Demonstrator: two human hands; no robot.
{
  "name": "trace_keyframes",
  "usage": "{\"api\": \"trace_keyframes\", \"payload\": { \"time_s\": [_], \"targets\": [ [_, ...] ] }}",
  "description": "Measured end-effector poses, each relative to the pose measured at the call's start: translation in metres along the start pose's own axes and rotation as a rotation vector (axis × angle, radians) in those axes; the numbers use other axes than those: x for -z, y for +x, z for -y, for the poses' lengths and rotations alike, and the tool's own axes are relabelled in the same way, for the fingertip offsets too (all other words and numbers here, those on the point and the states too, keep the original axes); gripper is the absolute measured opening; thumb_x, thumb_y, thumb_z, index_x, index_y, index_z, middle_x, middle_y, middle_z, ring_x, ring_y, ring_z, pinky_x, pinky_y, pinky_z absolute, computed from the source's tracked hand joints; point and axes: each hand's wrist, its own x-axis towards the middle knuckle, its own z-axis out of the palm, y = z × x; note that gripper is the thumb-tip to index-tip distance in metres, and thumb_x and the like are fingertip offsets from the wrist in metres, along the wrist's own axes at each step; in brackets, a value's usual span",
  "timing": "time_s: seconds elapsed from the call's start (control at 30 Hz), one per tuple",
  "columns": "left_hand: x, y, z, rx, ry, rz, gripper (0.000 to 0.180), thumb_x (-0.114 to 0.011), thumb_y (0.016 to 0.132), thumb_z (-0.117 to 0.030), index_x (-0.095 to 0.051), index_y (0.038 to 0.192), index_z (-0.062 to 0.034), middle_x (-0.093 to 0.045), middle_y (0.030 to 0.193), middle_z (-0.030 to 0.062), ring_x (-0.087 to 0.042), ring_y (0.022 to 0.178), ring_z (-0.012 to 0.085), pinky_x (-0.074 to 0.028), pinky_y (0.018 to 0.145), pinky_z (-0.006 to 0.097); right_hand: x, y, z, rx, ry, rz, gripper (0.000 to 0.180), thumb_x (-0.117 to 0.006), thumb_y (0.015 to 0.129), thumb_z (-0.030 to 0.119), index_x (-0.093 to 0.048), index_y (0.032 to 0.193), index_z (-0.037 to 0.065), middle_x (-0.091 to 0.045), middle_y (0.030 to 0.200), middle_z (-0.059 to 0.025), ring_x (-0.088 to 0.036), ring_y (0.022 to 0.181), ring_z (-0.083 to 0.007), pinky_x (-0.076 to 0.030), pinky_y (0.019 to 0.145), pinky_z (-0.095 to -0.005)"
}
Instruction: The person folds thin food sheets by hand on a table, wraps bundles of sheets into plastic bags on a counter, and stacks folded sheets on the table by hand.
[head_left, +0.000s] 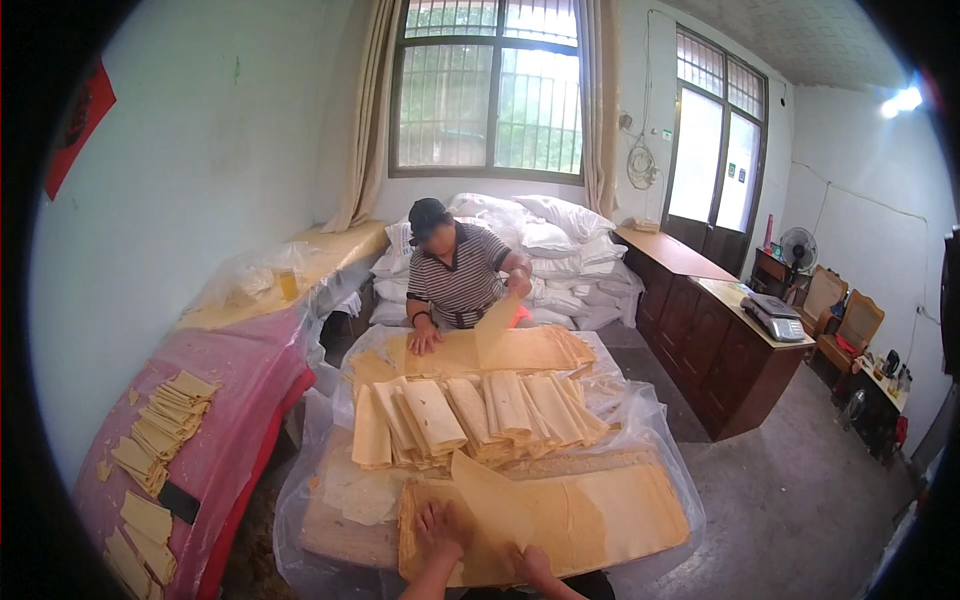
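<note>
While my left hand (440, 527) lies flat with fingers spread, pinning the stack of tan sheets (600, 515) to the desk (330, 535), my right hand (530, 562) pinches the top sheet (495, 505), its corner curled upward, so one layer separates cleanly.

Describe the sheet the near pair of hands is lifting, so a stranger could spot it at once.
Start at the plastic-covered table in the room's middle and go to its near edge, where a wide stack of tan sheets lies. The lifted sheet rises from that stack between the left hand and right hand. Unlike its flat neighbours, it curls upward.
</note>
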Motion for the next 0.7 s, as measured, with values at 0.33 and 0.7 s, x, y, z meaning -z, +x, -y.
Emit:
{"api": "trace_keyframes", "payload": {
  "time_s": [0.33, 0.7],
  "targets": [
    [-0.016, -0.001, 0.01, -0.119, -0.039, -0.181, 0.07, -0.053, 0.088, -0.055, -0.046, 0.143, -0.0129, -0.028, 0.152, 0.0269, -0.019, 0.143, 0.043, -0.007, 0.116, 0.058, -0.011, 0.004, -0.021, -0.364, 0.347, 0.131, 0.049, -0.05, 0.094, 0.049, -0.07, 0.099, 0.004, -0.069, 0.076, -0.0198, -0.069, 0.079, -0.0384, -0.053, 0.072, -0.0448],
    [-0.009, -0.003, 0.009, -0.11, -0.069, -0.117, 0.073, -0.054, 0.087, -0.057, -0.046, 0.144, -0.0112, -0.025, 0.153, 0.0284, -0.015, 0.144, 0.044, -0.005, 0.116, 0.059, -0.054, 0.014, -0.066, -0.416, 0.367, 0.094, 0.057, -0.057, 0.093, 0.052, -0.067, 0.098, -0.003, -0.06, 0.064, -0.0196, -0.06, 0.056, -0.03, -0.047, 0.051, -0.0443]
  ]
}}
